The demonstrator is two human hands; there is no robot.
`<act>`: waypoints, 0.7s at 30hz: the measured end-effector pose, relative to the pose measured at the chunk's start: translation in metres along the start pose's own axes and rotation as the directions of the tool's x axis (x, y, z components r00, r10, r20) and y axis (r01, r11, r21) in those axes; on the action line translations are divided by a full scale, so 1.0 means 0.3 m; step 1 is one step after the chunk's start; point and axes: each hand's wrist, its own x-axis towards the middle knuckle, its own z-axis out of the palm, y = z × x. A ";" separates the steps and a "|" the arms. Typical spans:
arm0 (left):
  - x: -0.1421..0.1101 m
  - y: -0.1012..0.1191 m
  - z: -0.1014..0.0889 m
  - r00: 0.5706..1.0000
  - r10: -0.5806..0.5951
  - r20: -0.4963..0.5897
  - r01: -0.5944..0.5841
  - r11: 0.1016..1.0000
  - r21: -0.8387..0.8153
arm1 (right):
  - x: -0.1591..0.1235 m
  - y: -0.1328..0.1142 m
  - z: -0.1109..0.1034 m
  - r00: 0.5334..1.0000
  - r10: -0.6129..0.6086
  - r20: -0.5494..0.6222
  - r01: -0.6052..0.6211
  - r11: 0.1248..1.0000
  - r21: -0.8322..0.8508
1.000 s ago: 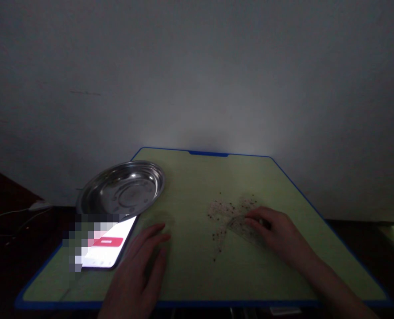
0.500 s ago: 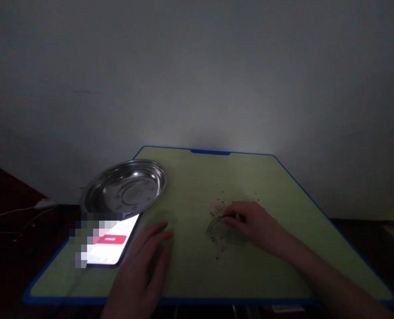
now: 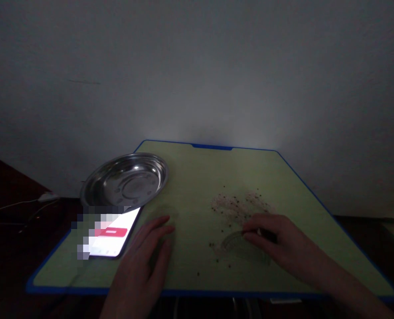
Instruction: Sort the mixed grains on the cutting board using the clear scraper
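Observation:
My right hand (image 3: 280, 237) pinches the rim of a clear, round-edged dish (image 3: 235, 243) between thumb and fingers, low over the tabletop. The hand hides much of the dish. Small pale grains (image 3: 228, 204) mixed with dark specks lie scattered just beyond my right hand, and a few dark specks lie to its left. My left hand (image 3: 142, 261) rests near the front of the table, fingers apart and holding nothing. Beside it on the left is a lit phone (image 3: 109, 241), partly blurred out by blocks.
A wide stainless steel basin (image 3: 127, 181) stands at the left, overlapping the phone's far end. The pale green table (image 3: 190, 177) has a blue edge and stands against a grey wall (image 3: 210, 79). White cables (image 3: 46, 198) lie off the table at the left.
My right hand has drawn the clear dish to the right and nearer to me. More of the grains and dark specks show now. My left hand has barely moved.

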 end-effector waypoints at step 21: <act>0.001 -0.001 0.001 1.000 0.008 0.018 -0.008 1.000 -0.003 | -0.048 0.016 0.054 0.986 0.031 0.164 -0.042 0.997 0.065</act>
